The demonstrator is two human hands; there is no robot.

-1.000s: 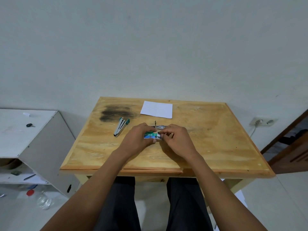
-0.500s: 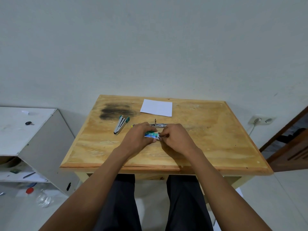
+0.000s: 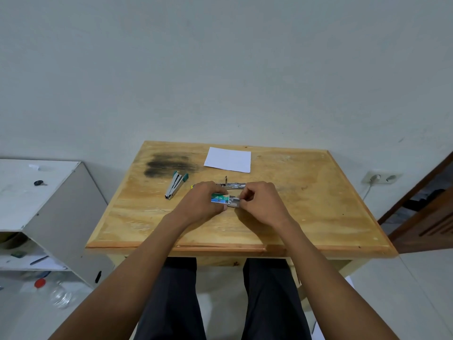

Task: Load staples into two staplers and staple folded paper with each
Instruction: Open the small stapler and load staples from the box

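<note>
My left hand (image 3: 199, 203) grips a small green staple box (image 3: 220, 198) over the middle of the wooden table (image 3: 318, 204). My right hand (image 3: 263, 203) pinches the grey inner tray (image 3: 234, 201) that sticks out of the box's right end. Just behind my hands lies an opened metal stapler (image 3: 232, 184), partly hidden by my fingers. A second stapler (image 3: 175, 184), green and silver, lies to the left. A white folded paper (image 3: 228, 159) rests at the table's far side.
A dark burn-like stain (image 3: 169, 164) marks the table's far left. A white shelf unit (image 3: 49, 204) stands to the left with a plastic bottle (image 3: 57, 293) on the floor. A wall socket (image 3: 381, 177) and a wooden door (image 3: 429, 212) are on the right.
The grey inner tray has slid further out of the box's right end under my right fingers. Both hands stay in much the same place over the table.
</note>
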